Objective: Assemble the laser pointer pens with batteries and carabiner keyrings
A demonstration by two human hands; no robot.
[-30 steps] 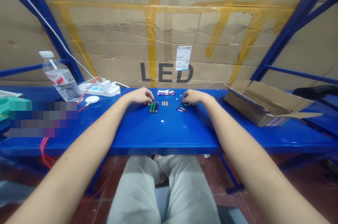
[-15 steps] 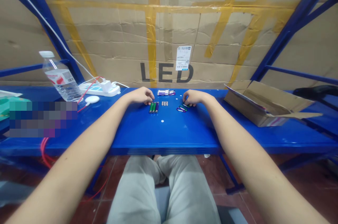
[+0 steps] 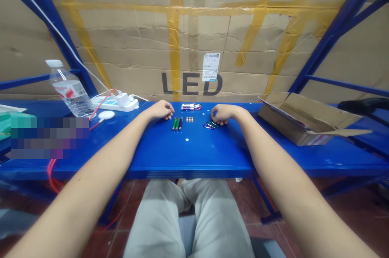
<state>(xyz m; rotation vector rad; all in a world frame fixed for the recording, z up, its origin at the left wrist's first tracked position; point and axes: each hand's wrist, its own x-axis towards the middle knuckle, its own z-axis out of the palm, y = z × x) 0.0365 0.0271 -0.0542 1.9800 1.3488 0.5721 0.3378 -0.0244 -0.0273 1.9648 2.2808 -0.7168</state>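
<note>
My left hand rests on the blue table, fingers loosely curled and no object visible in them. Just to its right lie three small metallic tubes, two green and one purple, side by side. My right hand is bent down over a few carabiners, green and purple; its fingers close on the green one at the edge of the group, partly covering it. Between my hands, several small silvery button cells sit in neat rows. Behind them lies a bundle of silver and purple metal parts.
An open cardboard box stands on the right. On the left are a water bottle, a white power strip, a round white device and red cable. A large cardboard panel rises behind the table.
My left hand has drawn slightly back to the left, away from the tubes, and its fingers have curled in. My right hand has shifted very slightly over the carabiners.
</note>
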